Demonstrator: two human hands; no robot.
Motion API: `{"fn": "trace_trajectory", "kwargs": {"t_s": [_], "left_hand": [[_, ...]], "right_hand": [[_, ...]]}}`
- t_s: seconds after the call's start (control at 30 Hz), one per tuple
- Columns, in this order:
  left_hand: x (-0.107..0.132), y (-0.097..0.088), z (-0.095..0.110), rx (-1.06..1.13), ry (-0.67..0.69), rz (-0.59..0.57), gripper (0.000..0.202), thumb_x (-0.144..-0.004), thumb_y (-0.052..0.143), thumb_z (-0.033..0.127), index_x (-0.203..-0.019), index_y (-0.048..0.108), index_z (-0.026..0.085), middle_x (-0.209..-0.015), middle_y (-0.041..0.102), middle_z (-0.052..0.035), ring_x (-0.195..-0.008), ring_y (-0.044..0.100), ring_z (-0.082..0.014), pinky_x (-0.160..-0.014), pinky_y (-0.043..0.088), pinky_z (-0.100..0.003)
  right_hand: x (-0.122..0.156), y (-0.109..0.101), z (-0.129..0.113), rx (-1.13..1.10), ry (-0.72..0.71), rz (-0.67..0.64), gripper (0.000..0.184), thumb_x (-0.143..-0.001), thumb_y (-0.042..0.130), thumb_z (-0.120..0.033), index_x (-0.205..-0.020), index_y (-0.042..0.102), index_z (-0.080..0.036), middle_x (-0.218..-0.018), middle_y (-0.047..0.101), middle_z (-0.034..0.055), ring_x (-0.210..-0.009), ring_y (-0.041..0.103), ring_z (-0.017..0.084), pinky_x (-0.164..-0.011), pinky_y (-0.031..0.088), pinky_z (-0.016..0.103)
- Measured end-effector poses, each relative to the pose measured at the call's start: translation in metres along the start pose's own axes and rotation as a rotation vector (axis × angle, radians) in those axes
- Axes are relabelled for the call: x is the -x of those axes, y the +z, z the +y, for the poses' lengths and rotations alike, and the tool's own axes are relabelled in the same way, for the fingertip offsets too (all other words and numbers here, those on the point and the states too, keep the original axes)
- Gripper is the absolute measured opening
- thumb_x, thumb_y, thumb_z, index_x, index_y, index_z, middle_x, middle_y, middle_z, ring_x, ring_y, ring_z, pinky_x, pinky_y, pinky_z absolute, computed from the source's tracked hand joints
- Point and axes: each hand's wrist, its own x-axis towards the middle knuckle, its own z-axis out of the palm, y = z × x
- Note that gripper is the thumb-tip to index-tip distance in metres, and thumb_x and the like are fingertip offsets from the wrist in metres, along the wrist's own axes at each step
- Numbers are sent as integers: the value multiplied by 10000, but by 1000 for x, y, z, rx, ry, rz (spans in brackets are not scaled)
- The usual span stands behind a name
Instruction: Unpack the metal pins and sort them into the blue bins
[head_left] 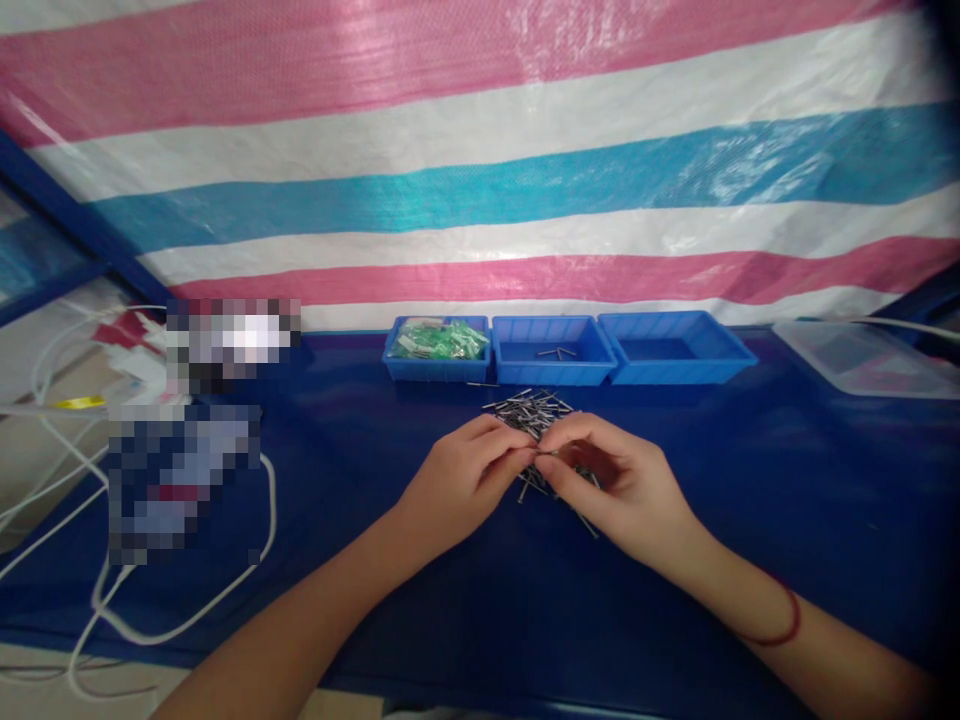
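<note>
My left hand (476,462) and my right hand (616,475) meet fingertip to fingertip over a pile of thin metal nails or screws (529,405) on the dark blue table. Both hands are closed in a pinch. Something small and pale shows between the fingertips, too little of it to name. Parts of the pile stick out behind and below my fingers; the rest is hidden by them. One loose piece (481,384) lies apart, close to the left blue bin.
Three blue bins stand in a row: the left bin (439,372) holds green-tinted plastic packets, the middle bin (551,372) a few metal pieces, the right bin (679,372) shows a bare floor. A clear plastic lid or tray (862,358) lies far right. White cables (271,500) loop at left beside blurred items.
</note>
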Motion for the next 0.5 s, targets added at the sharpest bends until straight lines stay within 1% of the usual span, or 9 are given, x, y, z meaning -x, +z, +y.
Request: {"fn": "trace_trajectory", "kwargs": {"t_s": [0.03,0.1,0.17,0.23,0.27,0.33,0.4,0.43,0.5], "left_hand": [[0,0,0,-9,-6,-22,216,-957,467,244,-932,666,162,-903,647,-48,-832,610,-136,-764,467,-239],[0,0,1,-28,-42,-36,225,-959,458,277,-1010,647,165,-910,653,-42,-797,605,-133,-750,466,-242],[1,-1,1,-49,-93,-27,265,-949,476,307,-1145,599,177,-934,664,-33,-731,592,-122,-726,469,-244],[0,-4,0,-72,-118,-19,321,-939,486,314,-1227,553,188,-943,674,-24,-665,571,-110,-696,470,-243],[0,-5,-1,-85,-120,-16,323,-937,484,308,-1230,551,190,-933,678,-19,-643,562,-107,-681,468,-241],[0,-7,-4,-111,-120,-5,298,-934,479,287,-1200,571,189,-899,684,-14,-617,556,-106,-655,463,-238],[-1,-9,-6,-130,-112,11,272,-928,482,272,-1161,594,188,-875,687,-13,-613,563,-109,-636,461,-236],[-1,-9,-7,-139,-102,16,260,-925,484,266,-1142,605,189,-874,687,-16,-621,571,-111,-631,461,-234],[-1,-8,-8,-167,-75,18,237,-923,486,253,-1105,625,191,-867,683,-20,-643,588,-117,-630,461,-232]], "right_hand": [[0,-1,0,36,-10,-4,16,-842,633,-227,-845,620,-219,-783,618,11,-656,581,124,-559,465,244],[-4,-5,2,77,-22,20,35,-850,630,-249,-841,624,-216,-761,616,12,-639,565,124,-542,449,246],[-13,-11,5,84,-20,117,68,-841,643,-275,-840,623,-210,-760,613,9,-581,526,108,-498,423,238],[-26,-20,10,98,-2,260,122,-820,665,-312,-852,618,-203,-787,617,8,-513,471,83,-451,389,230],[-34,-25,14,113,8,324,157,-811,671,-334,-873,619,-199,-818,625,13,-494,457,75,-437,379,229],[-49,-35,24,151,40,369,236,-807,665,-377,-947,621,-192,-919,651,42,-483,467,69,-418,372,229],[-62,-43,34,201,70,367,303,-815,643,-403,-1024,622,-184,-1000,679,82,-573,562,110,-443,407,234],[-67,-46,38,223,77,358,323,-815,637,-401,-1050,624,-180,-1035,687,100,-689,622,153,-487,446,245],[-72,-50,45,268,94,316,368,-802,647,-378,-1107,622,-174,-1114,683,123,-916,647,222,-583,501,274]]}}
